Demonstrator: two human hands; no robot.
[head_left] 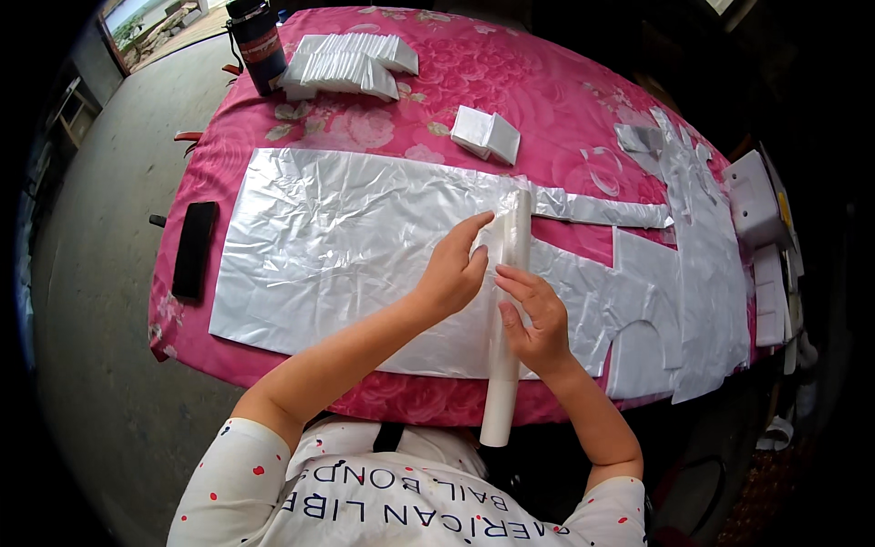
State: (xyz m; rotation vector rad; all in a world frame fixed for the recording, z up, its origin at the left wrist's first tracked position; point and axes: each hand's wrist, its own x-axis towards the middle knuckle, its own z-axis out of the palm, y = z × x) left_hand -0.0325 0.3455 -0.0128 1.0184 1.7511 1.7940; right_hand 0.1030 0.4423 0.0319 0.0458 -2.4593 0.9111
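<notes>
A stack of thin white plastic film (319,237) lies spread across the table, with strap-like strips and curved cut-outs at its right end, like disposable aprons. Across it, running from far to near, rests a long pale tube (498,410) whose near end juts past the table edge. My left hand (456,264) hovers at the tube's left side, fingers stretched and thumb apart, holding nothing. Against the tube's right side is my right hand (536,319), its fingers loosely extended and not wrapped round it. Whether the left fingertips touch the tube I cannot tell.
A pink floral cloth (547,64) covers the table. Folded white packets (351,68) stand in rows at the far left, beside a dark flask (257,50). Smaller folded packets (486,133) lie mid-table. A black phone (194,251) is at left, white boxes (756,196) at right.
</notes>
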